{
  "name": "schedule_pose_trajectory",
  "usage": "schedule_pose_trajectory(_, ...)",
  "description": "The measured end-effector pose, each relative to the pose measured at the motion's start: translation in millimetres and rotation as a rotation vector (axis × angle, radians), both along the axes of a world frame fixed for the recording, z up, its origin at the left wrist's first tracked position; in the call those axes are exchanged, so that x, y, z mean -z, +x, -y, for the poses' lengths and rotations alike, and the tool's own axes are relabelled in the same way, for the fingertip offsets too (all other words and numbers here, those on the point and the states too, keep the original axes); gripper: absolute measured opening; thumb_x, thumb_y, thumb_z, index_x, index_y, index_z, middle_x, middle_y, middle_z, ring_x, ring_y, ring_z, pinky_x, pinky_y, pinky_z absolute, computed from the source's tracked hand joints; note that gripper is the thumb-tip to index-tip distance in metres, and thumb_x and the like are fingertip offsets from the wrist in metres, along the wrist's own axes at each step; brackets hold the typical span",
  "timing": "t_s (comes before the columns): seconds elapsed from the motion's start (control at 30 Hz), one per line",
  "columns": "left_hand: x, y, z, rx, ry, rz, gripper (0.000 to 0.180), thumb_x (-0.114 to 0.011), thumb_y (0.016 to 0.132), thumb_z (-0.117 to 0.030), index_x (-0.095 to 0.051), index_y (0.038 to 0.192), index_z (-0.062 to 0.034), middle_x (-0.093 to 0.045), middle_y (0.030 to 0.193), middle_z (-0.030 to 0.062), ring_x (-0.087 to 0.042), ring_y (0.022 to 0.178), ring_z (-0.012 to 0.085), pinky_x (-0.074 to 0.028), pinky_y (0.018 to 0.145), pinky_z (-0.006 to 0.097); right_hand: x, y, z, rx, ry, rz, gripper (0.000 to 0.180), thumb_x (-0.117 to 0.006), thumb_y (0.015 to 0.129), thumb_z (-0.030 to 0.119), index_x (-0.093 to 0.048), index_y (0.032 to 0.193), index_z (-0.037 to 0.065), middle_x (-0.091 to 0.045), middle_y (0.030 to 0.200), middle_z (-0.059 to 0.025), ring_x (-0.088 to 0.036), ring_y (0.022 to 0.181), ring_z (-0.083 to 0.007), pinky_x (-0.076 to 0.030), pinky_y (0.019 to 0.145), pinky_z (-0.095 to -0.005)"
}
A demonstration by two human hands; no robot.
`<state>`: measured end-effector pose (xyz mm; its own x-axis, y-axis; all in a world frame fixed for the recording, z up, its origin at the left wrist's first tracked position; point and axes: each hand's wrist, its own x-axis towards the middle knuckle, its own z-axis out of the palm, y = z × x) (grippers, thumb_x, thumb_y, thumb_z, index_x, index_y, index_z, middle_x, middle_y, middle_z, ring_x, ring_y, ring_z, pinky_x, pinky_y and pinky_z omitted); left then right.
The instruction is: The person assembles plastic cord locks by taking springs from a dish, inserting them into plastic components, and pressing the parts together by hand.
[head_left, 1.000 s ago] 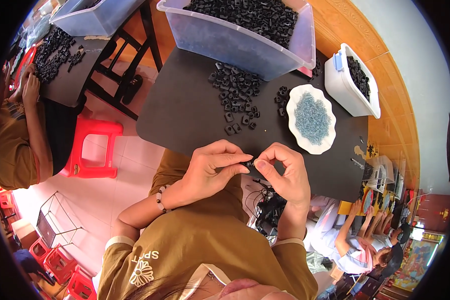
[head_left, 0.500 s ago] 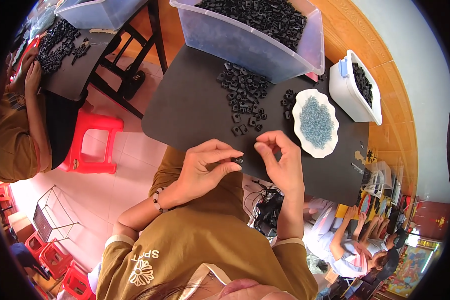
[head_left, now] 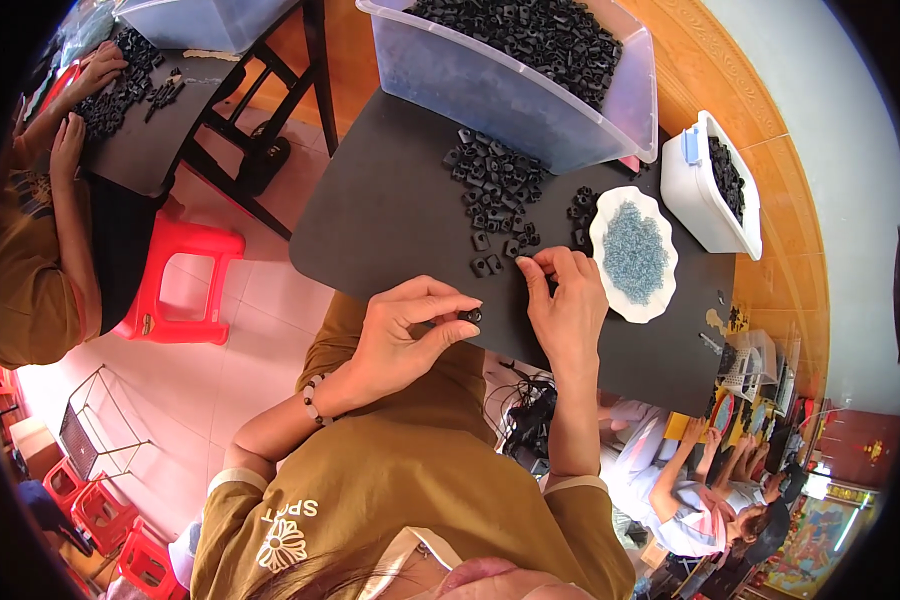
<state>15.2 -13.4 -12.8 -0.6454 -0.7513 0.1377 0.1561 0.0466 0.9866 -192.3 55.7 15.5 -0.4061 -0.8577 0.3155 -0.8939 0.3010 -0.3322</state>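
Over my lap, at the table's near edge, my left hand [head_left: 407, 328] pinches a small black plastic part [head_left: 472, 315] between thumb and forefinger. My right hand [head_left: 568, 308] is above the table, its thumb and fingertips drawn together at the near end of a pile of black plastic parts [head_left: 495, 185]. What those fingertips hold, if anything, is too small to make out. Beside them lies one loose black part [head_left: 511, 248]. To the right of that hand sits a white scalloped dish [head_left: 606, 280] of tiny clear bluish pieces [head_left: 635, 252].
A big translucent bin [head_left: 490, 95] full of black parts stands at the table's back. A white tub [head_left: 692, 195] with more is at the right. At left are a red stool [head_left: 195, 240] and a co-worker's hands [head_left: 95, 75] at another table; more people sit at lower right.
My right hand has moved forward to the pile's near end. My left hand keeps its pinch on the small part, almost unmoved. The co-worker's one hand has reached farther over their parts.
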Motion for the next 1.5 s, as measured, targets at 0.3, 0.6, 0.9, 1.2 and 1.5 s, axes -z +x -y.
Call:
schedule_pose_trajectory(0.3, 2, 0, 0, -0.005, -0.031, -0.011, 0.023, -0.078, 0.086, -0.003, -0.077, 0.109, -0.004, -0.069, 0.094, 0.0054, -0.061, 0.079, 0.0125, -0.05, 0.07, 0.026, 0, 4, 7, -0.019, -0.04, 0.087, 0.008, -0.071, 0.089, 0.009, -0.065, 0.094, 0.006, -0.065, 0.086, -0.0094, -0.06, 0.081, -0.0312, -0.049, 0.071, -0.0429)
schedule_pose_trajectory(0.6, -4, -1, 0, -0.008, -0.046, -0.042, 0.025, -0.077, 0.087, -0.002, -0.077, 0.112, -0.0056, -0.07, 0.097, 0.0062, -0.064, 0.08, 0.013, -0.052, 0.07, 0.026, -2, 5, -14, -0.045, -0.152, 0.689, 0.019, -0.075, 0.088, 0.002, -0.066, 0.105, 0.001, -0.069, 0.092, -0.0058, -0.065, 0.084, -0.015, -0.051, 0.077, -0.0281)
schedule_pose_trajectory(0.9, -9, -4, -2, 0.05, -0.136, -0.054, 0.027, -0.079, 0.085, -0.002, -0.077, 0.112, -0.0054, -0.071, 0.093, 0.008, -0.067, 0.077, 0.0144, -0.054, 0.068, 0.027, -15, 18, -42, -0.326, -0.277, 1.358, 0.012, -0.078, 0.086, -0.003, -0.071, 0.096, -0.005, -0.069, 0.092, -0.009, -0.065, 0.082, -0.0108, -0.053, 0.077, -0.0234)
schedule_pose_trajectory(1.2, -8, -5, -7, 0.039, -0.179, -0.059, 0.026, -0.078, 0.085, -0.001, -0.077, 0.11, -0.0032, -0.07, 0.095, 0.0085, -0.066, 0.076, 0.0159, -0.054, 0.066, 0.027, -19, 26, -47, -0.287, -0.185, 1.309, 0.011, -0.077, 0.087, -0.003, -0.072, 0.097, -0.005, -0.07, 0.093, -0.0093, -0.067, 0.083, -0.0116, -0.054, 0.075, -0.0232)
schedule_pose_trajectory(1.5, -5, -4, -11, 0.027, -0.175, -0.039, 0.024, -0.078, 0.086, -0.001, -0.076, 0.109, -0.003, -0.07, 0.094, 0.008, -0.065, 0.074, 0.0155, -0.052, 0.064, 0.027, -13, 28, -49, -0.21, -0.172, 1.314, 0.011, -0.079, 0.087, -0.002, -0.073, 0.096, -0.003, -0.072, 0.094, -0.0082, -0.066, 0.084, -0.0095, -0.053, 0.076, -0.0219)
